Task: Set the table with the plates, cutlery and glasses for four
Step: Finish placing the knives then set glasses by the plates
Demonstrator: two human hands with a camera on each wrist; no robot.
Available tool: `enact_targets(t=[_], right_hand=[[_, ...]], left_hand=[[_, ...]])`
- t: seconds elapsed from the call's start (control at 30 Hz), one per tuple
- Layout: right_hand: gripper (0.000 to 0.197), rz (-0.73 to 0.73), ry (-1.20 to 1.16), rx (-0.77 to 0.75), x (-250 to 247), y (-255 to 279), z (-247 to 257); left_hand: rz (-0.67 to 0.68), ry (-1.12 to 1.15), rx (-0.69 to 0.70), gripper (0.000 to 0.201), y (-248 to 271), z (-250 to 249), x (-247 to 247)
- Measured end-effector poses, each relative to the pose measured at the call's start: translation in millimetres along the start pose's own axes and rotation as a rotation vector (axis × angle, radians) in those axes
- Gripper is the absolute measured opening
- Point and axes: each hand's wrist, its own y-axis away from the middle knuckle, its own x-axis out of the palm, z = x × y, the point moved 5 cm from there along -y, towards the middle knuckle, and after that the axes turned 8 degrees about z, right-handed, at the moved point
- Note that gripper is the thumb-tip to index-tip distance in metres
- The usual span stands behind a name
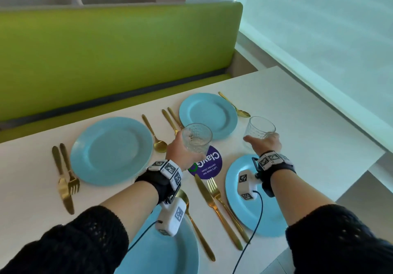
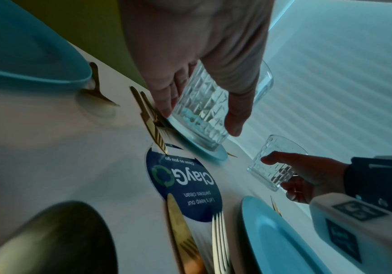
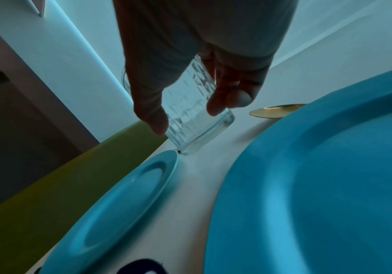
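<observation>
Clear empty glasses (image 1: 197, 137) (image 1: 259, 128) in hands (image 1: 180, 152) (image 1: 269, 143).

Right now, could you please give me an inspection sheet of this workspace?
Surface: white table, set near a green bench.
Job's things: four blue plates laid; gold cutlery beside them; two glasses in hand, none yet set down.
Clutter: round purple sticker at the table's centre.
Grippers: left hand holds a patterned glass; right hand holds a second glass, both above the table.
Cables: black cable from each wrist camera, trailing over the near plates.
Surroundings: pale blind on the right.
</observation>
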Motion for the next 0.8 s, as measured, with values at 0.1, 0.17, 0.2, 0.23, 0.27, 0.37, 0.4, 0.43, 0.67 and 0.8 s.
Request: enact_targets(t=[0.1,0.17,0.2,0.23,0.27,0.37,0.4,0.43,0.67,0.8], right_hand=[[0.085,0.021,0.001,0.024,2.0,-18.8,-3.5],[0.085,0.037,-0.001,0.035,5.2,-27.6,-5.8],[0.085,0.041,-0.003,0.038,6.9,-31.1,-6.8],[0.084,0.042,-0.002,0.037,8.4,-34.1,-7.8],[0.083,0.042,0.000,0.035,9.9,-36.5,-8.6],[0.081,0.044,-0.012,0.049,14.0,-41.4,-12.1],[0.081,0.043,-0.023,0.053,15.3,-43.0,-13.4],[0.081,0.039,-0.036,0.056,16.3,-45.3,-15.2],[0.087,0.017,-0.123,0.057,24.0,-61.3,-25.6],[0.092,0.015,-0.145,0.084,29.7,-66.4,-30.5]], left_hand=[[0.007,-0.036,-0.037,0.092,0.8,-8.4,5.9],[0.016,-0.045,-0.042,0.090,-2.6,-9.4,10.2],[0.021,-0.052,-0.040,0.089,-5.0,-10.0,12.7],[0.024,-0.061,-0.041,0.088,-7.1,-10.6,15.2],[0.025,-0.067,-0.040,0.088,-8.8,-11.4,17.2],[0.043,-0.084,-0.043,0.089,-13.2,-12.3,23.4],[0.053,-0.081,-0.037,0.088,-13.6,-13.3,25.4],[0.063,-0.074,-0.036,0.087,-13.9,-13.8,27.3],[0.129,-0.066,-0.039,0.084,-14.6,-14.1,37.4],[0.153,-0.078,-0.026,0.083,-14.9,-13.6,40.3]])
